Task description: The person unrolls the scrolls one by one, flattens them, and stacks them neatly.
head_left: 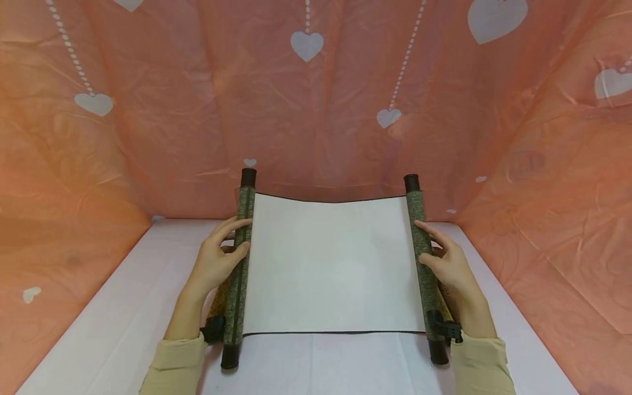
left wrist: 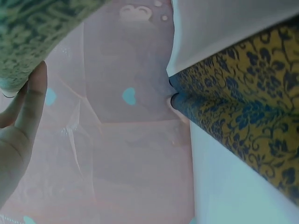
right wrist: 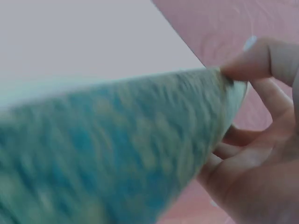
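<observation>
A hanging scroll, its white blank sheet (head_left: 331, 263) spread between two rolled ends, is held above the white surface. My left hand (head_left: 217, 260) grips the left roll (head_left: 240, 296), thumb and fingers on its green-patterned covering. On the other side my right hand (head_left: 450, 266) holds the right roll (head_left: 419, 236), its thumb and fingertips on the near face. Black knobs cap both rolls. Gold backing with a dark floral pattern (left wrist: 252, 79) hangs below the sheet in the left wrist view. The right wrist view shows the roll's covering (right wrist: 121, 140) close and blurred.
The white tabletop (head_left: 99, 323) lies under the scroll. An orange-pink sheet with pale hearts (head_left: 326, 109) stands behind and at both sides. Dark wrist straps (head_left: 213, 329) sit close to the rolls' lower ends.
</observation>
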Tool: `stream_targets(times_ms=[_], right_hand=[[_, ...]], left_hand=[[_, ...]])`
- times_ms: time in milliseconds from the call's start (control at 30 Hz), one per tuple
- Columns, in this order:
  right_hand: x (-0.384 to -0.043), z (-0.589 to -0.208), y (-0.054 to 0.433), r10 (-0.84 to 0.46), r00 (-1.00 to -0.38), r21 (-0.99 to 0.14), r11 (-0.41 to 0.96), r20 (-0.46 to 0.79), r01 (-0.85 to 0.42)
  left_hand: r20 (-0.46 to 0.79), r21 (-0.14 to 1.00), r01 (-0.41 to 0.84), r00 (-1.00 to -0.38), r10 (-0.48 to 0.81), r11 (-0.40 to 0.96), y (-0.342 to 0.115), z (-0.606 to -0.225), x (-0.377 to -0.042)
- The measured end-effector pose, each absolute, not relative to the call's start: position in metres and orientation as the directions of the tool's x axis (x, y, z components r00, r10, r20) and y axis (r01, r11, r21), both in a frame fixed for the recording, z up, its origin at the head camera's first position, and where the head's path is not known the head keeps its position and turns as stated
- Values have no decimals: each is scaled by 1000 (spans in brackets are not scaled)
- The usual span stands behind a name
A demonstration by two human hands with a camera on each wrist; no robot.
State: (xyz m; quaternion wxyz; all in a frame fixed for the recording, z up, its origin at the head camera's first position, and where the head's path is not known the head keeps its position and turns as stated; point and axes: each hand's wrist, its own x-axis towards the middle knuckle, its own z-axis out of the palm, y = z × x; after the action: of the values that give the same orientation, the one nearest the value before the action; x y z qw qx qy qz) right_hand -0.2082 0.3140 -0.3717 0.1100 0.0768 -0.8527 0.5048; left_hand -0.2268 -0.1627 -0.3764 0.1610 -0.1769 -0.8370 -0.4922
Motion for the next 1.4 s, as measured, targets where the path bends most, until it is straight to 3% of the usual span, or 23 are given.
stream_targets(times_ms=[233, 633, 867, 1133, 1400], right_hand=[[-207, -368, 318, 55, -982, -875, 464, 180, -134], [-208, -372, 317, 59, -967, -848, 496, 247, -186], [-209, -374, 317, 94, -966, -879, 444, 240, -175], [-208, -373, 316, 115, -957, -908, 364, 266, -209], [-208, -369, 317, 100, -967, -884, 437, 234, -168]], left_hand=[[417, 778, 421, -901, 119, 467, -168, -378, -228], [451, 716, 454, -881, 143, 530, -167, -379, -231], [455, 705, 449, -880, 136, 549, -166, -378, -231], [479, 715, 477, -867, 139, 510, -166, -379, -229], [437, 761, 450, -888, 144, 467, -167, -378, -229]])
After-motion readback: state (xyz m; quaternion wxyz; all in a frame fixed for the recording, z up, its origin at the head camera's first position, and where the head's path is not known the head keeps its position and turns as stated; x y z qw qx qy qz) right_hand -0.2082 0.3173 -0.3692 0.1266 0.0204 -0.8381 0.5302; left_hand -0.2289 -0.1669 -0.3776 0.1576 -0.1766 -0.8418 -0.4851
